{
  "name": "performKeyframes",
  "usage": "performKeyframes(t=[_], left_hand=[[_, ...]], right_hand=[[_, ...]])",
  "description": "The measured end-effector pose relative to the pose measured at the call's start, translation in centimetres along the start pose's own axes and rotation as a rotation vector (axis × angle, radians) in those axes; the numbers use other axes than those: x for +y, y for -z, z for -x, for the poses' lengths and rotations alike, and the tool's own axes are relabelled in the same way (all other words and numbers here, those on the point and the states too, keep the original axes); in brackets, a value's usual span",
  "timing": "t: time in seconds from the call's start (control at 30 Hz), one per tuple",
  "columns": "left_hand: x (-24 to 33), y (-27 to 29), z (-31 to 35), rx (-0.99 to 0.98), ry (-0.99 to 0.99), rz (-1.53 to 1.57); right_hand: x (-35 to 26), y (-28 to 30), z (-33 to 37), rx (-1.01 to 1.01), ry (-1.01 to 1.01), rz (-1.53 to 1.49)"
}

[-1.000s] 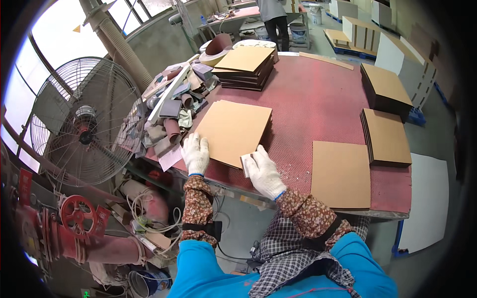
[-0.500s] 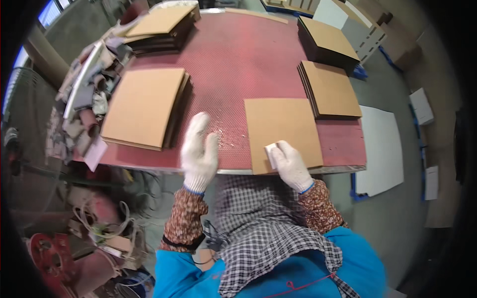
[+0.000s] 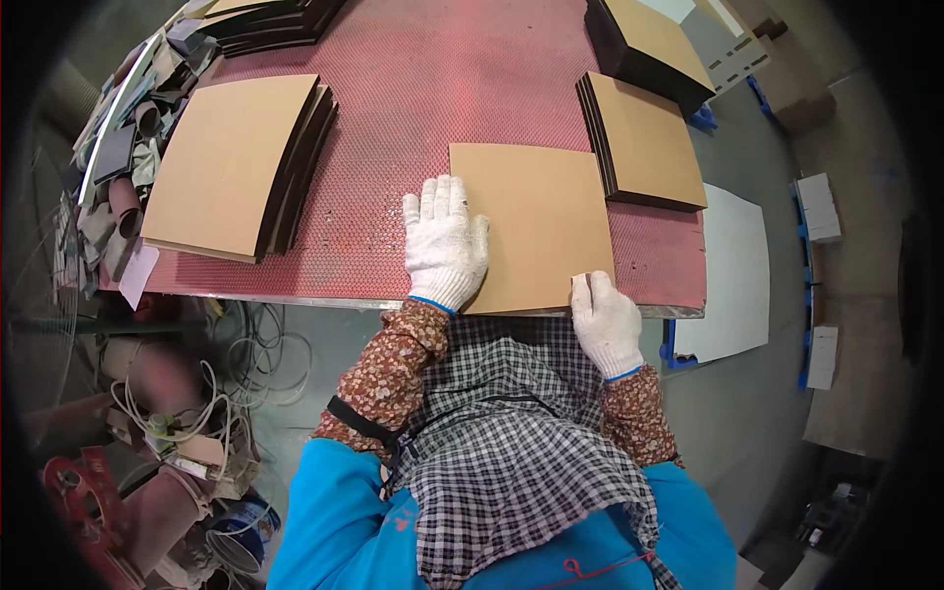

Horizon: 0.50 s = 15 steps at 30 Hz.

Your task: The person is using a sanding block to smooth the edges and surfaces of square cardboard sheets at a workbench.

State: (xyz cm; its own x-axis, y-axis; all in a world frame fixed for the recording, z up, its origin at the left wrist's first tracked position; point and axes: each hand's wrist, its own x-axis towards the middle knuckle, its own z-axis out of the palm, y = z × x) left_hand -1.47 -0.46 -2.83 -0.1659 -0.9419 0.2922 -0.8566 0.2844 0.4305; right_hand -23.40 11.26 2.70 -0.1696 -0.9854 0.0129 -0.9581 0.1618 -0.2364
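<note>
A square brown board [image 3: 536,211] lies flat at the near edge of a red, mesh-textured table [image 3: 393,118]. My left hand [image 3: 444,241], in a white knit glove, rests flat across the board's left edge with its fingers stretched out. At the near right corner my gloved right hand [image 3: 606,320] is closed around a small pale block [image 3: 579,279]. Most of that block is hidden by the fingers, so its kind is unclear. Left of my hands stands a stack of brown boards with dark edges [image 3: 231,162]; another stack [image 3: 649,143] sits just beyond the board's right side.
Further stacks of boards stand at the far left [image 3: 280,25] and far right [image 3: 654,44]. Scraps and rolled pieces [image 3: 123,202] crowd the table's left side. Hoses and a red machine [image 3: 84,501] are on the floor at left. A white sheet [image 3: 728,280] lies low at right.
My left hand has come down from the air onto the board's left edge. My right hand has slid with the block to the near right corner. The view has shifted nearer.
</note>
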Motion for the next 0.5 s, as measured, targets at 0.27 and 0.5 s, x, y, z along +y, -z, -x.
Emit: performKeyframes(t=[0.27, 0.5], left_hand=[[-0.3, 0.1, -0.1, -0.043, 0.010, -0.033], [-0.3, 0.5, -0.1, -0.039, 0.011, -0.019]], right_hand=[[-0.5, -0.5, -2.3, -0.039, 0.016, 0.024], [-1.2, -2.0, -13.2, 0.046, 0.077, 0.048]])
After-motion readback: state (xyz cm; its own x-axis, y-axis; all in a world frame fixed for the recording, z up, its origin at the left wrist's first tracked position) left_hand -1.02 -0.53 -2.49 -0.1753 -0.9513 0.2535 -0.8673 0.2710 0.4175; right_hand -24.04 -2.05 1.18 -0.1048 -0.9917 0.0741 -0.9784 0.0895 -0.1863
